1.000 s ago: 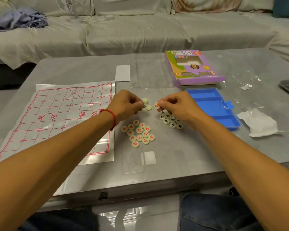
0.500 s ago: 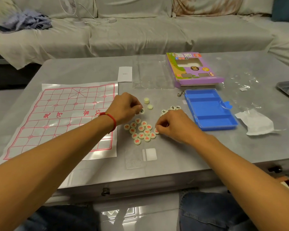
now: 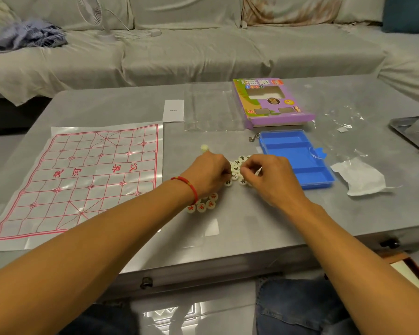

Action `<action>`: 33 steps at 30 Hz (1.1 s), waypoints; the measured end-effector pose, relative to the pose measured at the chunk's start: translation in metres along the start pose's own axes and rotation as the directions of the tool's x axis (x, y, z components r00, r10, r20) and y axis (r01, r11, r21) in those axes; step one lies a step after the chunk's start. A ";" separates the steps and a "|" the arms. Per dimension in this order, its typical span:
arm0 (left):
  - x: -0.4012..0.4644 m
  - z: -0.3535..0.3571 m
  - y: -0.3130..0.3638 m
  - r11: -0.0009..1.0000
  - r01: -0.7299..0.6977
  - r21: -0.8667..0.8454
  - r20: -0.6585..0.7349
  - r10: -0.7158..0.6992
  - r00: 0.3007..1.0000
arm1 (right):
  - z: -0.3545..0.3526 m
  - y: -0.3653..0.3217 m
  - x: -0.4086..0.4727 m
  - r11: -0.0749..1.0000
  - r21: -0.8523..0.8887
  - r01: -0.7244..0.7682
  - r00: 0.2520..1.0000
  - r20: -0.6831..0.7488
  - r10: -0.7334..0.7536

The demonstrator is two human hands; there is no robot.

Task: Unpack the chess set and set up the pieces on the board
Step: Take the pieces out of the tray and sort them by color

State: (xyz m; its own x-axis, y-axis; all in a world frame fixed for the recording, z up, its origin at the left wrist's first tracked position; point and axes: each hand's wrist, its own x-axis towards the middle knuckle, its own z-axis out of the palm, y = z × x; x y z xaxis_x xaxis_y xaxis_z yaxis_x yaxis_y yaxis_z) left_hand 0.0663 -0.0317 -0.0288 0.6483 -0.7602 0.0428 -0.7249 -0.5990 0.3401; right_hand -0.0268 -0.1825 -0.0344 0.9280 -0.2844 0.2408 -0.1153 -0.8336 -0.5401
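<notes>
round cream pieces (image 3: pixel 236 169), black-marked, are pinched by both left hand (image 3: pixel 209 175) and right hand (image 3: pixel 267 177), beside the tray (image 3: pixel 298 163).

Home living room, covered sofa (image 3: pixel 191 49), grey coffee table (image 3: pixel 252 226)

A single wide-angle view looks from the person's head forward and steeply down across a grey table (image 3: pixel 252 228), with both forearms reaching in from the near corners. The table fills the middle, close to the lens, its near edge low in the frame. A covered sofa (image 3: pixel 191 52) spans the far side.
</notes>
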 end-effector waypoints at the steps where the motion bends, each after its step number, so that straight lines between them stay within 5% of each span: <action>1: 0.000 0.003 0.001 1.000 0.012 0.006 -0.005 -0.012 1.000 | 0.001 0.000 -0.002 1.000 -0.018 0.000 1.000 0.009 0.001; 9: -0.009 -0.007 -0.030 0.986 0.166 -0.029 -0.228 -0.168 0.959 | 0.015 -0.022 -0.017 0.933 -0.214 0.290 0.948 0.196 -0.250; 16: 0.005 -0.015 -0.064 0.950 0.289 -0.121 -0.199 -0.308 0.930 | 0.015 -0.014 -0.001 0.957 -0.232 0.176 0.982 0.114 -0.153; 33: 0.034 -0.017 -0.066 0.995 0.098 0.024 -0.077 -0.096 0.992 | 0.058 -0.045 0.073 0.925 -0.323 0.199 0.972 0.187 -0.143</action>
State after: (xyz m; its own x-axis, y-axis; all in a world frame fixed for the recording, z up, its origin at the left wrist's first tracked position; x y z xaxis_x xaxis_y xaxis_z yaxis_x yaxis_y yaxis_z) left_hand 0.1406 -0.0135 -0.0334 0.7307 -0.6777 0.0823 -0.6635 -0.6765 0.3197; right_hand 0.0666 -0.1382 -0.0391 0.9847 -0.0681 0.1604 -0.0367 -0.9808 -0.1915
